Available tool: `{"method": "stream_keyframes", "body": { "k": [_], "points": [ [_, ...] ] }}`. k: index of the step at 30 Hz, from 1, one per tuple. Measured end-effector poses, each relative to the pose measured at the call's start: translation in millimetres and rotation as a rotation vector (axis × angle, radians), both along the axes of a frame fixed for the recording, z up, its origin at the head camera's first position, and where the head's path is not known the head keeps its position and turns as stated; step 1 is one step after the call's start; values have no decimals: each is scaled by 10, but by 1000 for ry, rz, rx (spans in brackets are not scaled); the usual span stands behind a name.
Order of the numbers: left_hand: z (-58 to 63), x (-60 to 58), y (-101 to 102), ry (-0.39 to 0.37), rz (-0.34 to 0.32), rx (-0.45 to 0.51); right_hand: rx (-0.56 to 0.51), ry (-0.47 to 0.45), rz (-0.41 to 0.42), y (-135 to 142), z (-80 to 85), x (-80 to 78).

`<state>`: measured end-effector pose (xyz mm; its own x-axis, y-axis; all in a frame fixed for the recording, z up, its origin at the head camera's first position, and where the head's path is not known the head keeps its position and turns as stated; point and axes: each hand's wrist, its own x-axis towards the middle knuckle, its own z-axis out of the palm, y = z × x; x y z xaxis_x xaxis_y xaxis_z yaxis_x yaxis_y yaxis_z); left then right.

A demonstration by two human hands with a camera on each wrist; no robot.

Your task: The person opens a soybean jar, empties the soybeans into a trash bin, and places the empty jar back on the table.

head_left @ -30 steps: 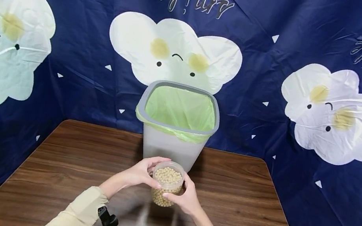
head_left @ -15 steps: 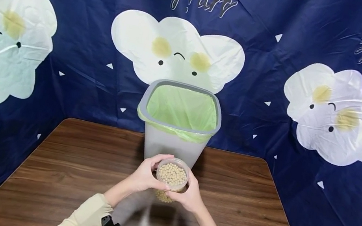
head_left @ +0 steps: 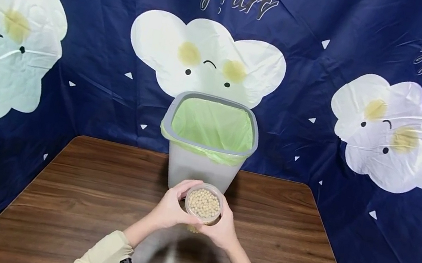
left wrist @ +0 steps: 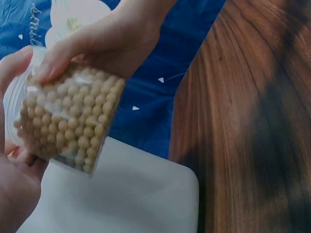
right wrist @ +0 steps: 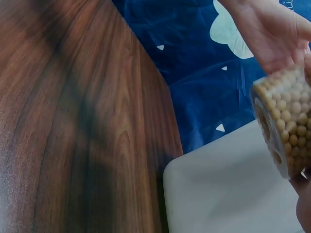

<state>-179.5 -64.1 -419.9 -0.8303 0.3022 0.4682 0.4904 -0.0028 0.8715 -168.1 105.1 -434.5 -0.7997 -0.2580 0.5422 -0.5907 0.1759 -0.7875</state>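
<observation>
Both hands hold a clear plastic jar full of small round beige beans, which look like soybeans. My left hand grips its left side and my right hand its right side, with the thumbs meeting at the near rim. The jar is raised over the table, its round top turned to the head camera and most of its side hidden by the thumbs. In the left wrist view the beans press against the wall of the jar. The right wrist view catches the base and side of the jar.
Just beyond the hands stands a grey trash bin with a light green liner folded over its rim. It sits at the back of a brown wooden table. Dark blue cloth with white clouds hangs around the back and sides.
The jar has shifted slightly right and tipped, so its top faces the head camera more and its side shows less. Both hands have turned with it, keeping their grip.
</observation>
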Motion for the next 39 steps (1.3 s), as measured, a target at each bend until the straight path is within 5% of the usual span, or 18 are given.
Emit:
{"method": "stream_keyframes", "body": {
  "k": [5,11,16,19,22,26,32,36,39],
  "points": [
    [160,191,133,-29,249,-36,21,38,-160,-72,-78,-28],
    [-175,121,338,-96,571,-58,82,137,-413,-175,-455,-171],
    [-247,125,410,-124,658,-118,70,144,-495,-243,-526,-165],
    [-246,135,352,-113,567,-134,59,114,-487,-208,-538,-155],
    [-220,100,209,-133,369,-52,31,21,-411,-112,-511,-151],
    [-151,-13,-34,-216,81,65,-20,-118,-202,53,-384,-139],
    [-120,-115,-245,-229,-244,24,32,-128,141,164,-59,-22],
    [-172,-118,-261,-203,-344,26,68,-121,240,174,-9,12],
    [-220,-95,-241,-171,-296,30,79,-93,233,166,-49,6]
  ]
}}
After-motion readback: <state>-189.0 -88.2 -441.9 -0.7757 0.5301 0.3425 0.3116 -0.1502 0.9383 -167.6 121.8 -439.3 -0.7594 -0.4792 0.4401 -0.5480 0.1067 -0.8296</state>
